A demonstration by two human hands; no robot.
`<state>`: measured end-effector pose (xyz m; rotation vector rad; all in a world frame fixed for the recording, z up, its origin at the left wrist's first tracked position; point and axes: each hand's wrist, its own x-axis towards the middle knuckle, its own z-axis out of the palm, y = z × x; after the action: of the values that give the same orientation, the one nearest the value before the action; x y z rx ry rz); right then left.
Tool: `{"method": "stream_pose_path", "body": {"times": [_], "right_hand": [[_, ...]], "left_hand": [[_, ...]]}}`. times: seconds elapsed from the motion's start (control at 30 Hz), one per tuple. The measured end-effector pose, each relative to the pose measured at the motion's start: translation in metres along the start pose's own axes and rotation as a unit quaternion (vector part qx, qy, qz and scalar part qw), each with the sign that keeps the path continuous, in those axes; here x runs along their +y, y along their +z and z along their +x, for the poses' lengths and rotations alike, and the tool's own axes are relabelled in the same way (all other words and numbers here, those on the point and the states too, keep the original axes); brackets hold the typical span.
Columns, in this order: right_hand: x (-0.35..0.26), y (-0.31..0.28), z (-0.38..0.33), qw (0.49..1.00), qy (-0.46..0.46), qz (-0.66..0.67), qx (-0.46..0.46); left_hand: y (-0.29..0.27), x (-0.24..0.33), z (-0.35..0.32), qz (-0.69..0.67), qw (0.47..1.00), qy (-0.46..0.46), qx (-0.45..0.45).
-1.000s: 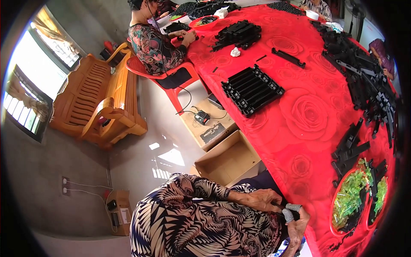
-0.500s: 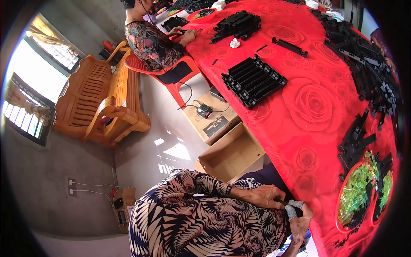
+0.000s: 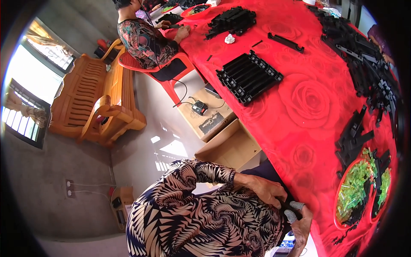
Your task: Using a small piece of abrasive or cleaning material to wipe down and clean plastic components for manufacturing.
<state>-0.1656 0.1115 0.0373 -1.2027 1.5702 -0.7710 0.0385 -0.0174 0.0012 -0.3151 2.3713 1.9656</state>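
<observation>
At the table's near edge, my left hand (image 3: 266, 190) bends inward with its fingers curled together. My right hand (image 3: 302, 225) faces it, with grey sleeves (image 3: 293, 212) over two fingertips. Both hands close on something dark between them, mostly hidden by the fingers; its kind cannot be made out. Nearest to them is the red rose-patterned tablecloth (image 3: 306, 182). To the right, an orange-red tray (image 3: 338, 205) holds green translucent pieces (image 3: 353, 188) and small black parts.
Long black plastic parts (image 3: 250, 77) lie in a row, with a heap (image 3: 233, 21) beyond. More black parts (image 3: 359, 64) pile along the right. An open cardboard box (image 3: 227, 145) stands left of the table. A co-worker (image 3: 145, 40) sits on a red chair (image 3: 160, 75) near a wooden bench (image 3: 92, 94).
The whole view has shifted a little, so the table things sit slightly further left and up. My left hand has turned slightly, and both hands stay together at the table edge.
</observation>
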Motion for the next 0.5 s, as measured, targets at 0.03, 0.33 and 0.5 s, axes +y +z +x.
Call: {"method": "stream_pose_path", "body": {"times": [0.03, 0.33, 0.5], "right_hand": [[0.005, -0.002, 0.001, 0.999, 0.031, 0.025, 0.02], [-0.033, -0.001, 0.026, 0.961, -0.034, 0.191, 0.198], [-0.039, 0.009, 0.06, 0.927, -0.12, 0.195, 0.298]], "left_hand": [[-0.001, -0.005, 0.004, -0.05, 0.998, -0.016, -0.039], [0.014, 0.021, -0.005, -0.383, 0.92, -0.062, 0.06], [0.027, 0.031, 0.012, -0.436, 0.888, 0.008, 0.149]]}}
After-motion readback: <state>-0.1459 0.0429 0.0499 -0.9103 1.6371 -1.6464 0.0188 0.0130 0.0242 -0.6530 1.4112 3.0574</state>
